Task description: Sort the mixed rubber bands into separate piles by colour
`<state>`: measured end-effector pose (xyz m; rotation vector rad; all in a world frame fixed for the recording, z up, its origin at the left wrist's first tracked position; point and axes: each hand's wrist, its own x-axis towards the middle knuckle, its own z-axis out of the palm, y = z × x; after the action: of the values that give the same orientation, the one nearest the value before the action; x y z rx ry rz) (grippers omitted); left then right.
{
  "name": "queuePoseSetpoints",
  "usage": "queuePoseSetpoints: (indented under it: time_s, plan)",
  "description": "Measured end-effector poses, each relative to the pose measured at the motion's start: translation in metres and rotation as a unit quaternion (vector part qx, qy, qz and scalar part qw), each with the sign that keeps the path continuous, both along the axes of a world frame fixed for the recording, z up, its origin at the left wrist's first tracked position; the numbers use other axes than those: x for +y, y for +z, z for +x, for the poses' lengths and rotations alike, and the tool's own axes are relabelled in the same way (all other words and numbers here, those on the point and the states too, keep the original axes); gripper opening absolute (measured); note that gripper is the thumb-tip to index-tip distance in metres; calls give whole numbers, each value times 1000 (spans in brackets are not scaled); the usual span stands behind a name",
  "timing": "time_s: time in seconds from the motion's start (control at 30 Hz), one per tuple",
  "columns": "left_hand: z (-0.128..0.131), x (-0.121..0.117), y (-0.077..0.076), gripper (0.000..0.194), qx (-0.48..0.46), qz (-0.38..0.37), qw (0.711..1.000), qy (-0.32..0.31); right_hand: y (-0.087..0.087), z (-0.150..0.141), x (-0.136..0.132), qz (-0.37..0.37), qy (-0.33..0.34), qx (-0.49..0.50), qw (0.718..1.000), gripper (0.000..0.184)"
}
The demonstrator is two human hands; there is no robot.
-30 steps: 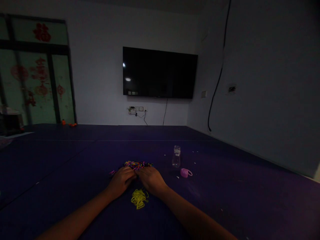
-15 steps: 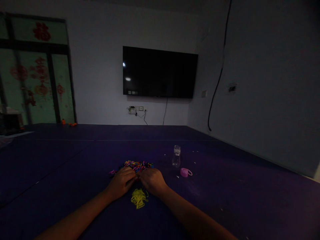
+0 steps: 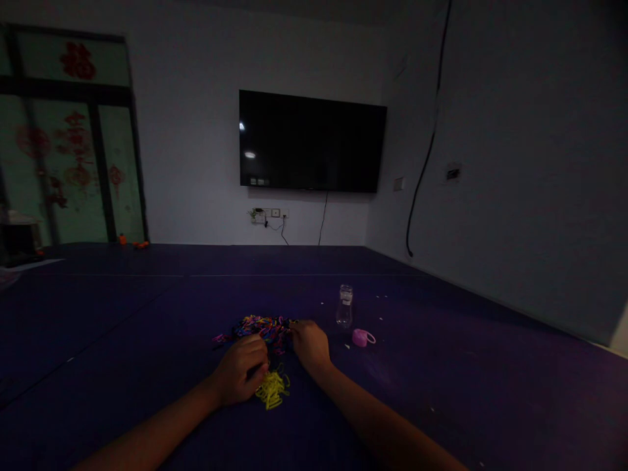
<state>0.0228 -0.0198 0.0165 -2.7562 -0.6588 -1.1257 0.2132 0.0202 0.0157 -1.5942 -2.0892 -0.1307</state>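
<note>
A pile of small multicoloured rubber bands (image 3: 260, 325) lies on the dark purple surface. My right hand (image 3: 312, 345) is at its right edge, fingers pinched together among the bands; what is in the pinch is too small to make out. My left hand (image 3: 241, 369) is closed, its fingers curled, between that pile and a smaller heap of yellow rubber bands (image 3: 273, 391). Its thumb tip is at the yellow heap's upper left edge. Whatever the left fingers hold, if anything, is hidden.
To the right of the hands stands a clear bottle (image 3: 345, 307), with a pink cap (image 3: 360, 337) with a loop in front of it. White scraps (image 3: 347, 346) are scattered nearby. A television (image 3: 313, 140) hangs on the far wall. Orange objects (image 3: 140, 244) sit at the far left edge.
My hands, close together over the multicoloured pile before, have parted. The left came back toward the yellow heap; the right moved slightly forward and right along the pile, uncovering more of it.
</note>
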Motion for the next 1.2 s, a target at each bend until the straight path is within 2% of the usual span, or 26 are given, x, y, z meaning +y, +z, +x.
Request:
queuePoseSetpoints:
  time_s: [0.1,0.2,0.33,0.53,0.7,0.9,1.03,1.2]
  plan:
    - [3,-3,0,28,4,-6,1000,-17,-4,4,3,12,-6,50,999,41]
    - [5,-3,-2,24,0,-14,999,-40,-8,8,9,20,-40,97,994,45]
    - [5,-2,-4,21,-10,-16,998,-64,-12,12,16,1,-71,122,990,46]
    - [7,-5,0,25,-3,-9,998,-66,-17,12,22,-30,-17,91,995,48]
    - [7,-5,-2,21,-14,5,998,-54,-23,11,25,-39,14,54,998,42]
    - [8,-3,-5,24,-16,19,999,-41,-19,11,28,-27,48,94,994,41]
    - [8,-2,-6,28,-28,31,999,-33,-16,12,25,-21,44,121,991,40]
    - [8,-2,-8,21,-41,25,998,-49,-15,10,20,-14,19,114,993,37]
